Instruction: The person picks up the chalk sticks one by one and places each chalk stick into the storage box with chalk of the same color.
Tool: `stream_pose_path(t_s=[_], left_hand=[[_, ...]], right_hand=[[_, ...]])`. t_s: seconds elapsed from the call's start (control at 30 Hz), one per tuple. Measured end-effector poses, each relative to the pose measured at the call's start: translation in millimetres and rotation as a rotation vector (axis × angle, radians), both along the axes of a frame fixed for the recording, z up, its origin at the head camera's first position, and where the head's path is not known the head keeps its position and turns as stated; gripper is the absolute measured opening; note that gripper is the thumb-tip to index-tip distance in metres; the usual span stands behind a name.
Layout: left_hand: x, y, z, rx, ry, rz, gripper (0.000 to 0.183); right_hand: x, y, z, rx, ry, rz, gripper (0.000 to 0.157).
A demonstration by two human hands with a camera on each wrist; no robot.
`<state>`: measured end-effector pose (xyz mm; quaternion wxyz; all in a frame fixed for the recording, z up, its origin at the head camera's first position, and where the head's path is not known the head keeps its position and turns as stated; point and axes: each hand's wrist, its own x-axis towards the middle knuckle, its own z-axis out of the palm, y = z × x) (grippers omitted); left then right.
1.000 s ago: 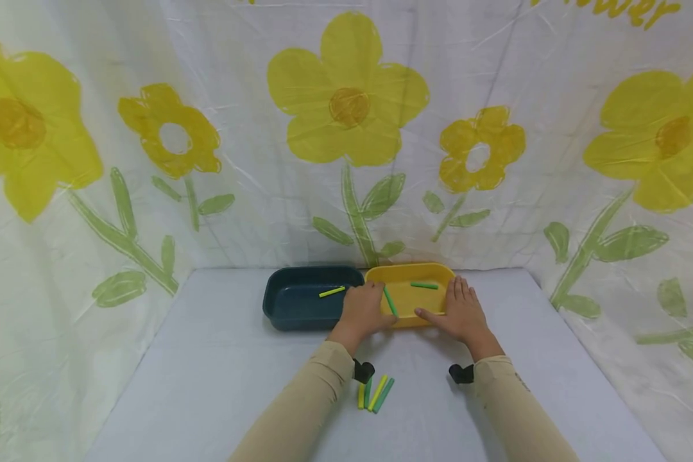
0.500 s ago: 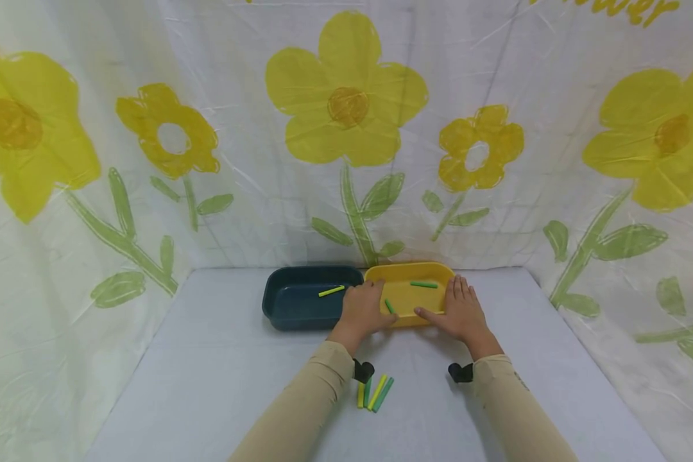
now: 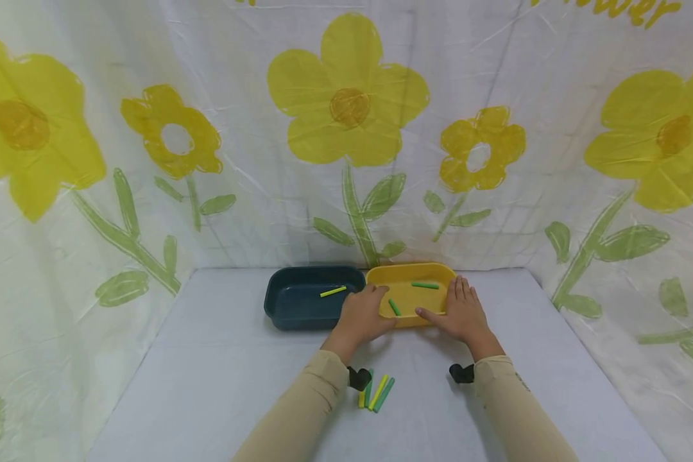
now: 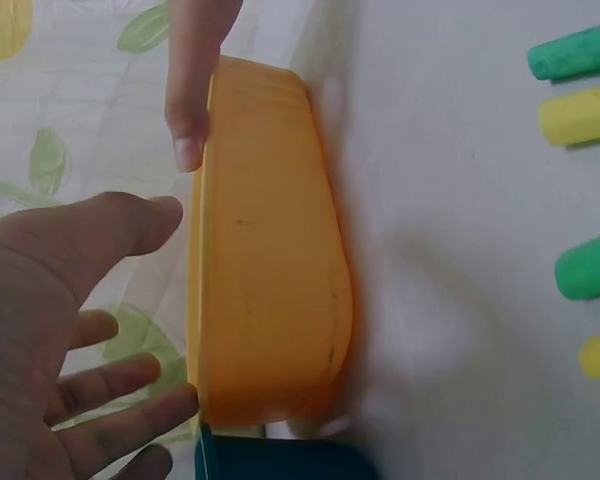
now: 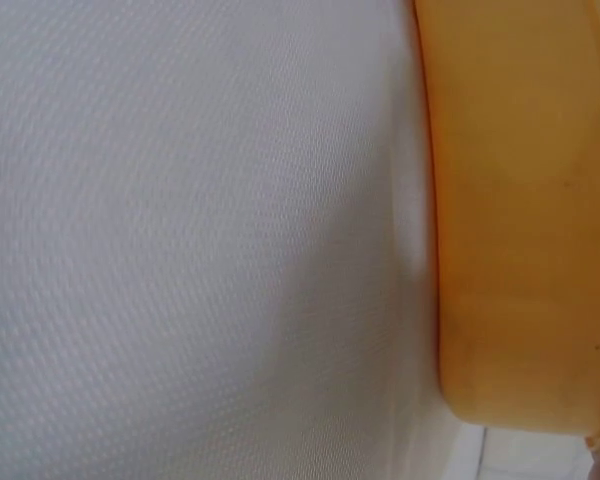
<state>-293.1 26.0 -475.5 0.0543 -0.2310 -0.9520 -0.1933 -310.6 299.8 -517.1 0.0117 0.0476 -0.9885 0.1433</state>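
Observation:
My left hand (image 3: 362, 317) hovers over the left end of the yellow bin (image 3: 407, 303), fingers apart and holding nothing. Just beside its thumb, a green chalk stick (image 3: 394, 308) lies in the bin. Another green chalk stick (image 3: 425, 285) lies farther back in it. My right hand (image 3: 464, 314) rests on the bin's right end with straight fingers, its thumb at the front rim. The left wrist view shows the spread left hand (image 4: 50, 320) by the rim of the yellow bin (image 4: 270, 240). The right wrist view shows mostly the outer wall of the yellow bin (image 5: 525, 220).
A dark teal bin (image 3: 297, 309) adjoins the yellow one on the left, with a yellow chalk stick (image 3: 333, 291) inside. Several chalk sticks, including a green one (image 3: 384, 394) and a yellow one (image 3: 378, 392), lie on the white table (image 3: 208, 385) near the left wrist. A flower-painted curtain (image 3: 254, 212) hangs behind.
The green chalk stick that was at my left fingers has dropped into the yellow bin. My left hand has since drawn slightly back and opened. The right hand has stayed put.

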Motion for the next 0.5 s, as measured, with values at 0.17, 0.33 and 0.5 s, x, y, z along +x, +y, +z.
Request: stream_pose_path(t_s=[0.17,0.33,0.5], left_hand=[[6.6,-10.3,0.0,0.123,-0.030,-0.065,0.066],[11.1,-18.2,-3.3,0.156,-0.046,-0.092,0.063],[16.7,-22.4,-5.3,0.189,-0.066,-0.117,0.057]], right_hand=[[0.2,0.6,0.0,0.001,0.001,0.000,0.136],[-0.4,1.3,-0.6,0.010,-0.003,0.000,0.136],[-1.1,1.1,-2.1,0.006,-0.003,0.000,0.137]])
